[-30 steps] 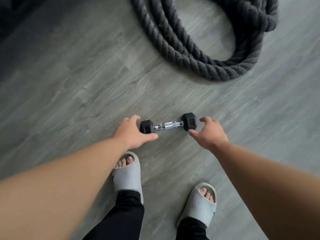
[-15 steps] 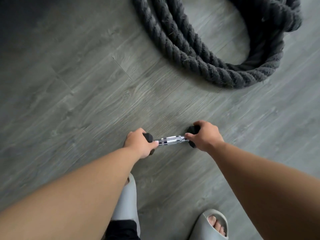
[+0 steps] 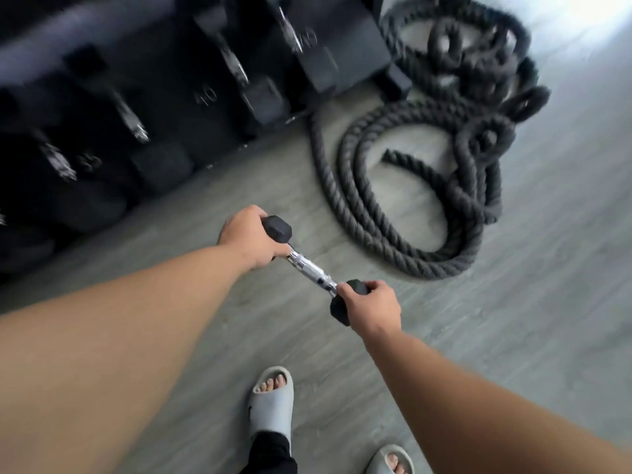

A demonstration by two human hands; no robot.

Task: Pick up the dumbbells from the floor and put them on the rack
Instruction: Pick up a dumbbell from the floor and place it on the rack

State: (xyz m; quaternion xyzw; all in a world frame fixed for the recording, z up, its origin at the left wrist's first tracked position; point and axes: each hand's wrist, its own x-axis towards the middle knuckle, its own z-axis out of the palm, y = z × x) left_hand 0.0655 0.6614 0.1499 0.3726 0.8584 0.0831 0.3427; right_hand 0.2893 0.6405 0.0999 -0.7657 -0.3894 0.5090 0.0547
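Both hands clamped on one small dumbbell (image 3: 309,268), held clear of the grey plank floor (image 3: 547,302) and tilted, far end up-left, near end down-right. Left hand (image 3: 251,239) wrapped round the upper black hex head, fingers curled over its far side and mostly out of sight. Right hand (image 3: 371,311) closed over the lower hex head, covering most of it (only a dark corner showing below the knuckles and a bit above the thumb). Chrome handle bare between the two grips, not touched by either palm.

Below, two pale slides: left one (image 3: 272,403) fully visible with toes showing above a black trouser cuff, right one (image 3: 390,460) cut off by the bottom edge. Forearms running out of the lower corners.

Beyond the hands to the upper left, dumbbell rack (image 3: 345,35), dark and heavily motion-blurred, holding larger black dumbbells (image 3: 160,114) with chrome handles; smeared numbers on the heads, one looking like 40, others unreadable. Rack's left and top portions lost past the frame edges. To the right of the rack, thick black battle rope (image 3: 403,217) piled in loose coils on the floor, its far loops blurred, one end lying inside the coil.
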